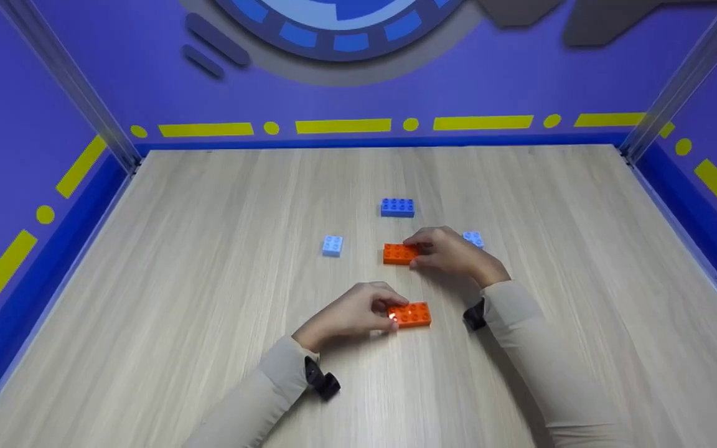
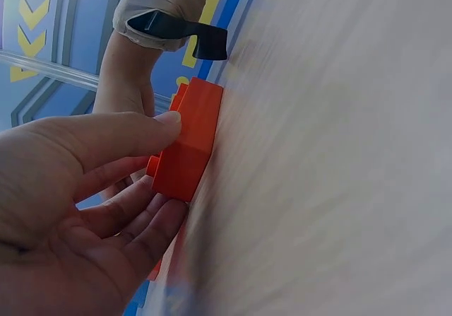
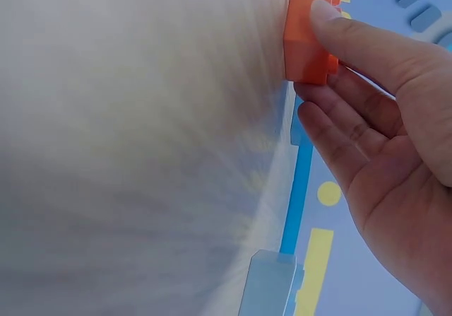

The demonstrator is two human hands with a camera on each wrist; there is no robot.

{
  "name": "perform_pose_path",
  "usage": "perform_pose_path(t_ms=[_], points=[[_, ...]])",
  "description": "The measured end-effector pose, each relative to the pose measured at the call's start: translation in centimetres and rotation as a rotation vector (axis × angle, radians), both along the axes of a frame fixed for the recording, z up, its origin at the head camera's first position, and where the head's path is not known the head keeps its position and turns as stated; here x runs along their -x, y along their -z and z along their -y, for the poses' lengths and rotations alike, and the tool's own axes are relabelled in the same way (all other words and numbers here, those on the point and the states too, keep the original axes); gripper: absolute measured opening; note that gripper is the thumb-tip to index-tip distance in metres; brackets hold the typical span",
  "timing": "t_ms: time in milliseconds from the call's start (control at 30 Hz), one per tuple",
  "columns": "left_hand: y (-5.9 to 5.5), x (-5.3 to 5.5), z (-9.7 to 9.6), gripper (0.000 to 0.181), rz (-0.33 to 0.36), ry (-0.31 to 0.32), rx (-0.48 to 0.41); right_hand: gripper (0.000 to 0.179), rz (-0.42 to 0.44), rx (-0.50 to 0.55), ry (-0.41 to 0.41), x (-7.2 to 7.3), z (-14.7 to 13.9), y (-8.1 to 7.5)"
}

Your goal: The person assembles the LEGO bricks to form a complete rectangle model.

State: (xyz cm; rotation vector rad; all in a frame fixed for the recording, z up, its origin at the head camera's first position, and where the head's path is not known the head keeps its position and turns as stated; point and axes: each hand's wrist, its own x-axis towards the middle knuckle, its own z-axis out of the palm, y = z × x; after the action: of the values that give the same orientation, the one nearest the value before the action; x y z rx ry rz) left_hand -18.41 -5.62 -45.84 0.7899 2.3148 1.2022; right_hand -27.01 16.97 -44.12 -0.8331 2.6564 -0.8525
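Note:
Nearest the front lies an orange toy brick, studs up, and my left hand pinches its left end between thumb and fingers. In the left wrist view that orange brick stands on its base at the tabletop. Farther back, my right hand pinches the right end of a second orange brick. The right wrist view shows the thumb on the side of this orange brick. A light blue brick sits just behind the right hand, partly covered by it.
A darker blue brick lies behind the orange ones. Left of the middle is another light blue brick. The wooden tabletop is enclosed by blue panels at the back and both sides.

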Motion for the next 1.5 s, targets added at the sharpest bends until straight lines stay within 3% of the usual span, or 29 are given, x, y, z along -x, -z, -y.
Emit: perform_pose_path(t_ms=[867,1500], points=[[-0.4,0.7,0.9,0.038,-0.051,-0.006,0.065,0.039,0.013,-0.022,-0.006,-0.3,-0.4,-0.3],[-0.7,1.3,2.0,0.036,-0.082,0.000,0.045,0.036,0.037,-0.013,0.012,-0.9,-1.3,-0.6]])
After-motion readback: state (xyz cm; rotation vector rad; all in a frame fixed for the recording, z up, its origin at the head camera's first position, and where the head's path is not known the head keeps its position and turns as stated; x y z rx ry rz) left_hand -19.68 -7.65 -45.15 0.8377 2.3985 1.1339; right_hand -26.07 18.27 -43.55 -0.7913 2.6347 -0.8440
